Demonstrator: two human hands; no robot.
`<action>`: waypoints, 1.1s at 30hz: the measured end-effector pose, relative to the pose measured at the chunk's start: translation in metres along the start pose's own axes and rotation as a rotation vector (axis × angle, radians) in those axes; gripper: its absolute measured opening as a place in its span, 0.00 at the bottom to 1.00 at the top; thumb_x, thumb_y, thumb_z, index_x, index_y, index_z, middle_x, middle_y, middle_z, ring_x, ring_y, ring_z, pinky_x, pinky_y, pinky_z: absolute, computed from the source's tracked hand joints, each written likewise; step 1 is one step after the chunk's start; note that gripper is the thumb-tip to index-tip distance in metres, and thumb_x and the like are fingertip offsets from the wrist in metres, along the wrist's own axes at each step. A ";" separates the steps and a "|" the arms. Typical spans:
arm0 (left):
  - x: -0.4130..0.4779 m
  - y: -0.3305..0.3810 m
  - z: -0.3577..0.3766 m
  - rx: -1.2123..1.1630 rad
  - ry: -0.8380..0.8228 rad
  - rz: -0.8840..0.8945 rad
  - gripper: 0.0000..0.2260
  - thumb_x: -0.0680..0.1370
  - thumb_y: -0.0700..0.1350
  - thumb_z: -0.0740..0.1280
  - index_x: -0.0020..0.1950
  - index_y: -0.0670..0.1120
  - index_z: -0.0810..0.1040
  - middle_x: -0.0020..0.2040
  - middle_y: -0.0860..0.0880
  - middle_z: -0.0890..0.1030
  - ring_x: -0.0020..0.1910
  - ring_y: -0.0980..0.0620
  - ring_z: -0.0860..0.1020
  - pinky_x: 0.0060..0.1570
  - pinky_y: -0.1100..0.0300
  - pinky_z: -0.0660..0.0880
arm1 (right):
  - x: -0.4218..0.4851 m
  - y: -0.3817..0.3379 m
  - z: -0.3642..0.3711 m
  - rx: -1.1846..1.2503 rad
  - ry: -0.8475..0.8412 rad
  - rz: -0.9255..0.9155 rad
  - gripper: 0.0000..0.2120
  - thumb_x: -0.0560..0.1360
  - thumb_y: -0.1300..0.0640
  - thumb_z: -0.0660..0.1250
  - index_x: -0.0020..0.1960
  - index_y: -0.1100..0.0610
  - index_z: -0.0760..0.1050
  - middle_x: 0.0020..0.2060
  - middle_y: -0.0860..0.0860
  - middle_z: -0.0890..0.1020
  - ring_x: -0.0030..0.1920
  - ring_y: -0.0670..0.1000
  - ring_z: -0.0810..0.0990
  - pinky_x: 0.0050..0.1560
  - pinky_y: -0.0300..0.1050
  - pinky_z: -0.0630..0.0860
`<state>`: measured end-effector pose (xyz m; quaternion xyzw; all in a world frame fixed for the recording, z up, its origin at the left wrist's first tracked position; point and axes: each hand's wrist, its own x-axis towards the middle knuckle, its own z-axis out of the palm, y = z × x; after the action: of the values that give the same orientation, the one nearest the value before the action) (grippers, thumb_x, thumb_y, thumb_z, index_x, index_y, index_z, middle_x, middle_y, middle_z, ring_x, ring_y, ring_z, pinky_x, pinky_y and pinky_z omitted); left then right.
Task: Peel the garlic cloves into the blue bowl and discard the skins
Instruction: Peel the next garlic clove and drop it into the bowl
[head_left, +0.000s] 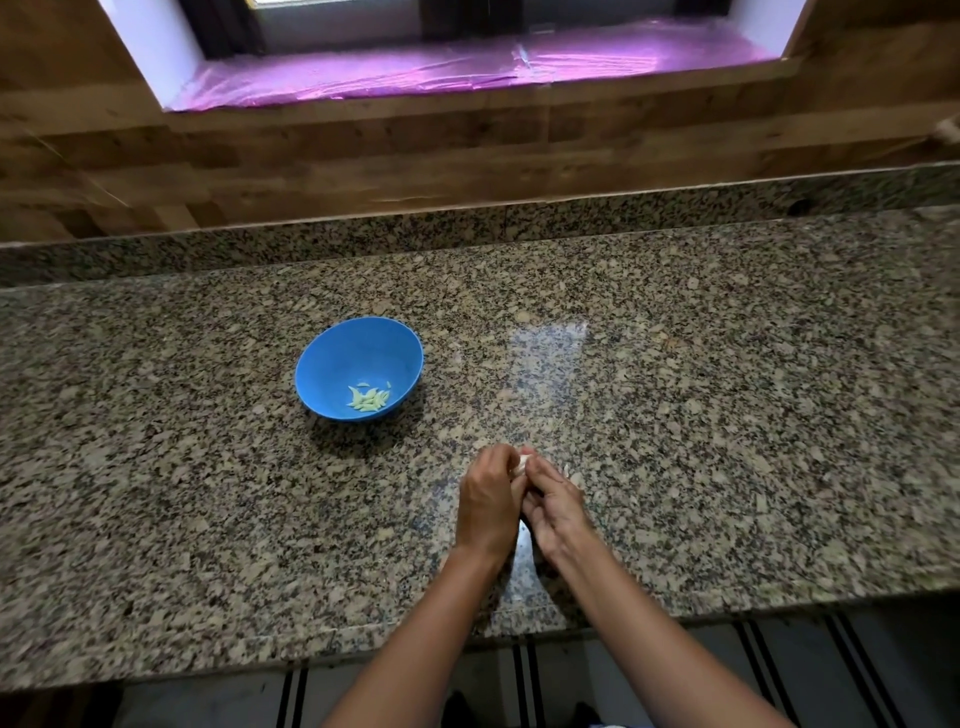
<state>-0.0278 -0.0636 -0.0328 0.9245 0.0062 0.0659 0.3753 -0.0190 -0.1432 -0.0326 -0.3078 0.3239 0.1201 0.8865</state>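
Observation:
A blue bowl (358, 366) stands on the granite counter, left of centre, with several pale peeled garlic cloves (369, 397) in its bottom. My left hand (485, 501) and my right hand (553, 506) meet over the counter right of the bowl, fingers curled together round a small white garlic piece (521, 464) that shows between the fingertips. Most of that piece is hidden by my fingers. A few pale skin bits (569, 472) lie just beside my right hand.
The speckled granite counter (727, 389) runs the full width, with a raised granite lip and wood-panelled wall behind. A window sill covered in pink film (467, 67) sits above. The counter's front edge is near my forearms, floor below.

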 end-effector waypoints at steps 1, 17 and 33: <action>0.000 0.000 0.000 -0.016 0.011 -0.006 0.07 0.75 0.41 0.70 0.50 0.44 0.75 0.45 0.51 0.78 0.42 0.55 0.74 0.42 0.66 0.72 | 0.001 0.000 0.000 0.004 0.009 0.000 0.11 0.75 0.69 0.63 0.56 0.65 0.76 0.49 0.61 0.81 0.46 0.54 0.81 0.37 0.40 0.81; 0.017 -0.018 -0.020 -0.370 -0.229 -0.163 0.06 0.70 0.41 0.75 0.42 0.48 0.79 0.37 0.53 0.81 0.36 0.57 0.78 0.38 0.64 0.76 | 0.005 -0.001 -0.002 -0.032 -0.006 -0.006 0.14 0.76 0.68 0.62 0.61 0.65 0.73 0.55 0.63 0.79 0.48 0.56 0.80 0.39 0.43 0.82; 0.020 -0.021 -0.027 -0.489 -0.221 -0.377 0.07 0.71 0.38 0.73 0.47 0.38 0.82 0.38 0.46 0.83 0.31 0.56 0.79 0.32 0.68 0.76 | 0.014 -0.036 -0.017 -1.751 0.028 -0.828 0.17 0.74 0.51 0.67 0.62 0.54 0.74 0.58 0.49 0.78 0.56 0.46 0.75 0.63 0.41 0.67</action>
<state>-0.0109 -0.0291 -0.0259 0.7911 0.1205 -0.1061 0.5903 -0.0014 -0.1818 -0.0349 -0.9503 -0.0040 -0.0066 0.3113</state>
